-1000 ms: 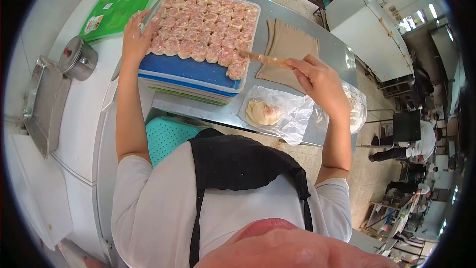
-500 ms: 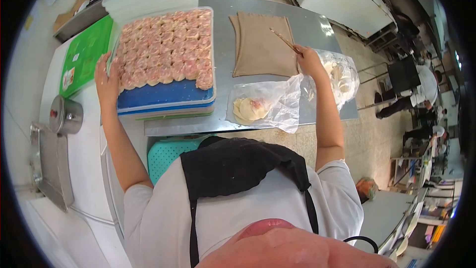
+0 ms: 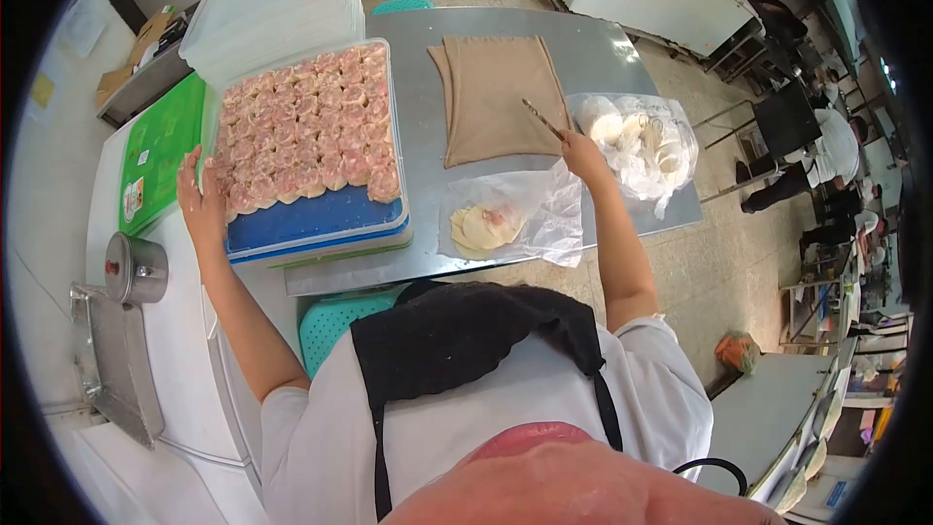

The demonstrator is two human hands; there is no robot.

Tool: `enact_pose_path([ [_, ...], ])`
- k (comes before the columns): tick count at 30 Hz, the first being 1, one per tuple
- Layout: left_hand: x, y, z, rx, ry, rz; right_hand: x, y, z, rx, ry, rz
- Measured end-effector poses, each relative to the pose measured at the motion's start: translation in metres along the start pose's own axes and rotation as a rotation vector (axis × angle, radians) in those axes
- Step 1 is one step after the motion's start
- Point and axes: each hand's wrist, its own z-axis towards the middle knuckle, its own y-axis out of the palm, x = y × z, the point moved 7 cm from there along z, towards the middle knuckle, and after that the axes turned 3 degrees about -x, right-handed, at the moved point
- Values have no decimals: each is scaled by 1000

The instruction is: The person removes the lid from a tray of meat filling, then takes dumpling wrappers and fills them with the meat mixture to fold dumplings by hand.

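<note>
Head view, pink meat dumplings (image 3: 301, 126) in close rows with pale edges, filling most of the tray (image 3: 316, 221), near strip showing blue, left hand (image 3: 201, 206) spread at tray's left side, right hand (image 3: 583, 157) closed around thin stick (image 3: 540, 115) over brown cloth (image 3: 498, 87).

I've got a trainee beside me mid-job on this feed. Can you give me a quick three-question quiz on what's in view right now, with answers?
1. Which hand holds the thin stick-like tool?
2. True or false: the pale dough rounds lie on the folded brown cloth.
3. Which is nearest the left hand?
A) the metal pot
B) the tray of meat-topped pieces
C) the plastic bag of white items

Key:
1. The right hand.
2. False: they lie on the clear plastic sheet.
3. B: the hand is at the tray's left side, fingers spread.
</note>
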Motion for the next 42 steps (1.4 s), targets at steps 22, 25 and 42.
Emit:
enact_pose_path([
  [22, 6, -4, -4, 31, -39, -153, -18, -27, -68, 277, -99, 180],
  [25, 6, -3, -2, 31, -32, -130, -28, -33, -72, 362, -175, 258],
  [42, 73, -55, -33, 325, 237, -75, -149, -63, -92, 109, -334, 1295],
])
